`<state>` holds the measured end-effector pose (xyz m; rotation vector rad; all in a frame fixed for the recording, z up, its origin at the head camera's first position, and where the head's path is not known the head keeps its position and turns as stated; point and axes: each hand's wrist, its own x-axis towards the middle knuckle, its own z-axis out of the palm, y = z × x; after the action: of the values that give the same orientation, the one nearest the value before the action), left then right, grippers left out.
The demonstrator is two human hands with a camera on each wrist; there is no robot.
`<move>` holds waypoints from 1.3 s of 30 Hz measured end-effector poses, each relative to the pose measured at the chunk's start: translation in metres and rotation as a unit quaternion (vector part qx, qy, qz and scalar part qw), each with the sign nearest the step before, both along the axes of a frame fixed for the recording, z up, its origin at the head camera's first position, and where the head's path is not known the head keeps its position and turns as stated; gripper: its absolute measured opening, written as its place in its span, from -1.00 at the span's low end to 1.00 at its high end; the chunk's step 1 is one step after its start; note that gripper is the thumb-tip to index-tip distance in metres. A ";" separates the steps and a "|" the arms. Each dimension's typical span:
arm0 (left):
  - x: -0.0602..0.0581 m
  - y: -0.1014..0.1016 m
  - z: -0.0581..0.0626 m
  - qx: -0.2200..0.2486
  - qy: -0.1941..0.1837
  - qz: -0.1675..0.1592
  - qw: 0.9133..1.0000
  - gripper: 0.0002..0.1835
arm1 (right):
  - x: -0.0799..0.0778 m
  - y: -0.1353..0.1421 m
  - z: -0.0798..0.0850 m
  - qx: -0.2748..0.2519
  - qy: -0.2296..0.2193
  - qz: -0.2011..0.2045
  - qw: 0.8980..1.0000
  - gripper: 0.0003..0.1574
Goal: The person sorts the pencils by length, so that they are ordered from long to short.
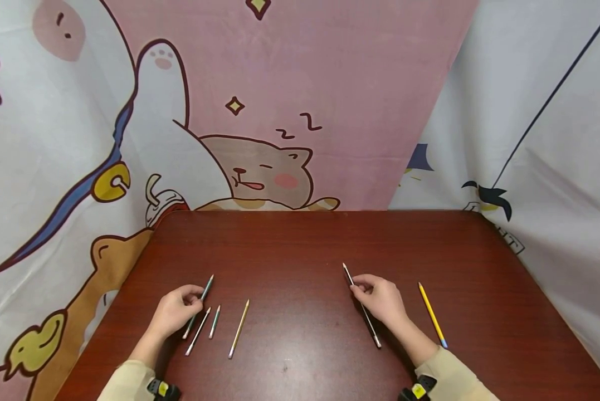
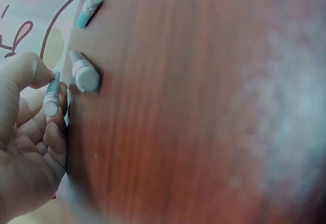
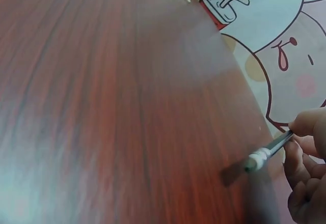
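My left hand (image 1: 176,309) pinches a teal pencil (image 1: 207,287) between thumb and fingers at the table's left. In the left wrist view, that pencil's pale eraser end (image 2: 51,107) points toward the camera. Just right of it lie a dark-and-pale pencil (image 1: 198,333) and a short teal pencil (image 1: 215,322). A gold pencil (image 1: 239,329) is a little further right. Right of centre, my right hand (image 1: 382,301) pinches a dark pencil (image 1: 369,322), tip pointing away from me; its white-banded eraser end (image 3: 257,160) shows in the right wrist view.
A yellow pencil (image 1: 432,314) with a blue end lies to the right of my right hand. The reddish-brown wooden table (image 1: 289,250) reaches back to a pink cartoon-printed cloth (image 1: 370,111). White printed cloth (image 1: 545,111) hangs along the right side.
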<state>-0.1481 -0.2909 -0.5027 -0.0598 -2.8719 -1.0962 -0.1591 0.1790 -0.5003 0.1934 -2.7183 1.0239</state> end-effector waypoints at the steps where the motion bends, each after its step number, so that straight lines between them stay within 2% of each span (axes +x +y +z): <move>1: 0.000 0.000 0.000 0.002 0.000 0.000 1.000 -0.74 | -0.001 -0.002 0.000 -0.009 -0.006 -0.002 1.000 -0.81; 7: 0.000 -0.001 -0.001 0.007 0.006 -0.002 1.000 -0.72 | -0.005 -0.015 -0.002 -0.062 -0.037 0.001 0.997 -0.81; 14: 0.000 -0.001 -0.002 0.005 0.003 -0.005 1.000 -0.71 | -0.012 -0.033 -0.005 -0.121 -0.076 0.012 0.990 -0.79; 31: 0.001 0.001 0.002 0.007 -0.004 0.000 1.000 -0.71 | -0.029 -0.079 -0.006 -0.135 -0.108 0.025 0.985 -0.80; 39: 0.000 0.000 0.001 0.005 -0.008 -0.002 1.000 -0.72 | -0.043 -0.098 -0.009 -0.158 -0.124 0.030 0.979 -0.80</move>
<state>-0.1485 -0.2909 -0.5018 -0.0565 -2.8807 -1.1177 -0.2025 0.0808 -0.5090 0.0967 -2.7219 1.5748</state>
